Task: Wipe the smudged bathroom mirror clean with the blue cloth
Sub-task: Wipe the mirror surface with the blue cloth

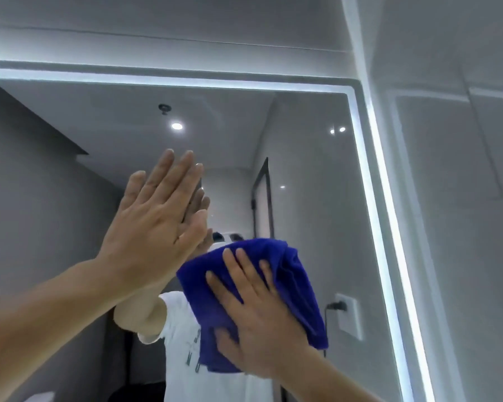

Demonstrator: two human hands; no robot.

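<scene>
Fingers (244, 268) of right hand (262, 311) straight, spread, pressing blue cloth (296, 274) flat on mirror (317, 169), toward its lit right edge | left hand (154, 227) flat on mirror, fingers straight, close together | cloth likely soft, light, bunches easily: palm its middle

The left hand (151, 221) lay flat on the mirror (317, 146), above and left of the cloth (296, 274), which the right hand (262, 323) pressed against the glass, with a light strip (372, 169) and the wall (462, 169) further right.
</scene>
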